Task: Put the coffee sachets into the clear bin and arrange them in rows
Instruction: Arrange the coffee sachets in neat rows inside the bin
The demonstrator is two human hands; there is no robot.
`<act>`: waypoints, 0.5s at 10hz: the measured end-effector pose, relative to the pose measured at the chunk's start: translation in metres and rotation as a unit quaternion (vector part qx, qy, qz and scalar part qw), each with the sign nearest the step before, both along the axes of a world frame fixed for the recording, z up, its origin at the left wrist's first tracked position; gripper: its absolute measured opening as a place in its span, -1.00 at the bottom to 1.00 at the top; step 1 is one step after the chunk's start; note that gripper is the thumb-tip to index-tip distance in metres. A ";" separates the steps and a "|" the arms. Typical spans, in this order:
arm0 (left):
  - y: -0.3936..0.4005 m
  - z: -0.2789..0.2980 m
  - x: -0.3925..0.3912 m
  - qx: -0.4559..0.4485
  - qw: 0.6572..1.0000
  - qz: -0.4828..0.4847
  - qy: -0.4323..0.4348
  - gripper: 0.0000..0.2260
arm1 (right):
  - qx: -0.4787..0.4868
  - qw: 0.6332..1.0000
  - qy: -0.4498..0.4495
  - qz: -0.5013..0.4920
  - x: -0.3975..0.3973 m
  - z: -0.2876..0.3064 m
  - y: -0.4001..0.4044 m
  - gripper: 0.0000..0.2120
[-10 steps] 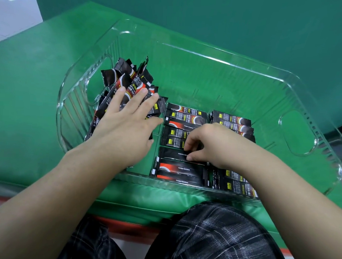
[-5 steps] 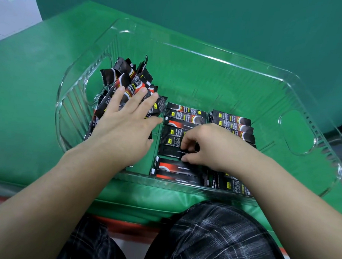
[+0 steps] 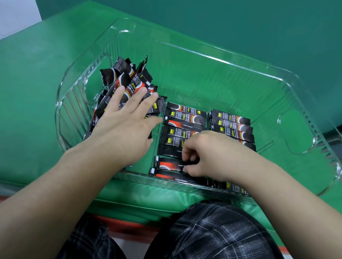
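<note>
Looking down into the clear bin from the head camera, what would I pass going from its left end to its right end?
Left handle cutout → loose pile of sachets under the left hand → middle row of sachets → right row of sachets → bare bin floor → right handle cutout.

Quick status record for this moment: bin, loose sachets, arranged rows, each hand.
bin: clear bin on green surface
loose pile: sachets heaped at bin's left end
rows: two columns of flat sachets, middle and right
left hand: left hand flat on pile, fingers straight
right hand: right hand pinching a near sachet in middle column
</note>
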State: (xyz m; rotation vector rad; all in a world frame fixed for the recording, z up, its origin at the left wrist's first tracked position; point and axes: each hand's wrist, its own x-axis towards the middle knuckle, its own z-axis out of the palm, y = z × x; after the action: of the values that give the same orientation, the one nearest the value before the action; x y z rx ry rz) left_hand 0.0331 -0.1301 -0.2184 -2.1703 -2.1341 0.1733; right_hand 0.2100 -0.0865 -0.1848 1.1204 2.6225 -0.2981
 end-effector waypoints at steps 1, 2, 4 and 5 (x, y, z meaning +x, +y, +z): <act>0.000 0.000 0.001 -0.003 1.000 0.000 -0.001 -0.51 | -0.002 1.000 0.001 -0.006 0.000 0.002 0.000 -0.84; 0.000 0.000 0.001 -0.003 1.000 0.000 0.000 -0.51 | -0.038 0.999 0.010 -0.012 -0.002 0.007 -0.003 -0.82; 0.000 0.000 0.001 0.001 1.000 -0.002 0.002 -0.51 | -0.041 0.999 -0.028 0.017 -0.009 0.006 -0.010 -0.80; 0.000 0.000 0.000 0.005 1.000 -0.002 -0.005 -0.51 | -0.016 0.999 -0.029 0.023 -0.010 0.006 -0.011 -0.81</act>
State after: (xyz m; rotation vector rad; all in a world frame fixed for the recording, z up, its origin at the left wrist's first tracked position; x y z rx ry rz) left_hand 0.0332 -0.1302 -0.2187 -2.1754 -2.1311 0.1524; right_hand 0.1995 -0.0979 -0.1784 1.0413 2.5784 -0.2935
